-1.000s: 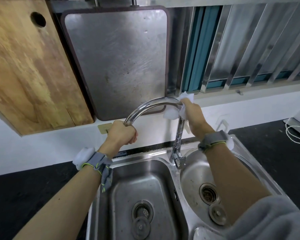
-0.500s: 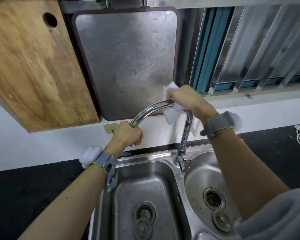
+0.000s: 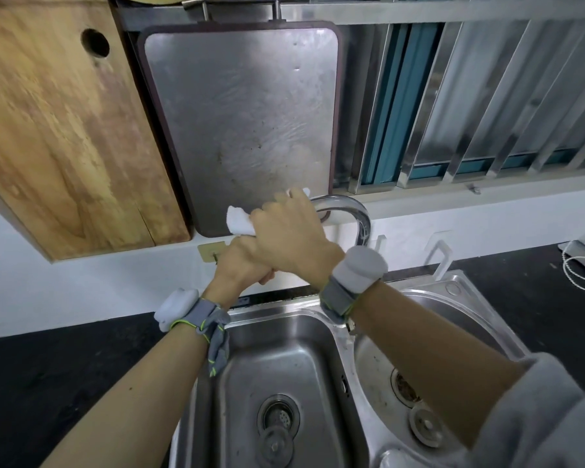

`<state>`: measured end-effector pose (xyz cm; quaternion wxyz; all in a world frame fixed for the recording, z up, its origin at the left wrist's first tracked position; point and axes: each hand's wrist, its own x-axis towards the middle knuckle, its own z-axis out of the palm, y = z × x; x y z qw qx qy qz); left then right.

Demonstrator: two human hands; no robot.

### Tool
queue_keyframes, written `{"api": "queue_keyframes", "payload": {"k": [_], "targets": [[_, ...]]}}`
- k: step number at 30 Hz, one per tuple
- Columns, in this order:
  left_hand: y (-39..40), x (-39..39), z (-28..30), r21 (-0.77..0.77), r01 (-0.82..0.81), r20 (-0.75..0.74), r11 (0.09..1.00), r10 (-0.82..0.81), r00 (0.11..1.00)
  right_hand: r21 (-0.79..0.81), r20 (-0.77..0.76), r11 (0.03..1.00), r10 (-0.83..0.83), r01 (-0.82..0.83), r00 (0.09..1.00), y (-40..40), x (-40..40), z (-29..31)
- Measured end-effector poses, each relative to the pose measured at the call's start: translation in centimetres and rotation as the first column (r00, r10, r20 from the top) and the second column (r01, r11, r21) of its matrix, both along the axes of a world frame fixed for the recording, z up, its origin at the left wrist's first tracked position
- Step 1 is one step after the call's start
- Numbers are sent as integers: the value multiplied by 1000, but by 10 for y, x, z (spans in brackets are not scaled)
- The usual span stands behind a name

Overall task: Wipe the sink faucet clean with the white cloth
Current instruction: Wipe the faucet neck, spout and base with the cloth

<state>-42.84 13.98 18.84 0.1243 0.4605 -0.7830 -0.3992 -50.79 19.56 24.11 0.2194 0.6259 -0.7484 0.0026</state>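
Note:
The chrome faucet arches above the divider of a steel double sink. My right hand grips the white cloth around the top of the arch, left of the bend. Cloth shows at the fingertips and to the left of the knuckles. My left hand sits just below and partly under the right hand, curled round the spout end of the faucet, which is hidden. The upright pipe is mostly hidden behind my right wrist.
A wooden cutting board and a steel board hang on the wall behind the faucet. Window bars are at the right. White hooks stick out of the wall. Dark countertop flanks both basins.
My right hand slid the cloth leftward along the arch, from the right bend toward the spout end, until it lies over my left hand. The left hand kept its grip.

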Motion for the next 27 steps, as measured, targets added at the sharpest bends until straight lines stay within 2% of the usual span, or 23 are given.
{"api": "queue_keyframes", "payload": {"k": [3,6,8,11,13,16,19,22,25,27], "targets": [[3,0,5,14,-10,3,1000,10,1000,-15,118,998,63,-62,991,5,-6,11],[2,1,3,101,-70,-35,992,74,997,-8,311,998,58,-58,949,1,-18,17],[1,2,2,132,-81,-44,988,87,995,-36,396,999,32,-19,918,2,-30,15],[-2,2,2,130,-61,-18,990,63,998,-66,551,985,-95,157,829,6,-50,16],[-4,2,3,133,-46,7,990,45,999,-47,673,968,-152,246,724,7,-67,19],[-4,2,2,133,-39,18,990,37,999,30,799,968,-172,248,576,12,-90,22],[-4,2,2,134,-38,7,990,37,999,50,921,963,-147,265,361,20,-107,21],[-3,1,1,144,-26,-8,989,27,1000,54,984,938,-109,343,144,30,-124,8],[-3,3,-2,140,-31,-21,990,34,999,9,996,923,24,384,-83,38,-135,-13],[-3,3,-3,136,-26,-23,990,29,999,-9,980,925,83,381,-178,42,-137,-21]]}}
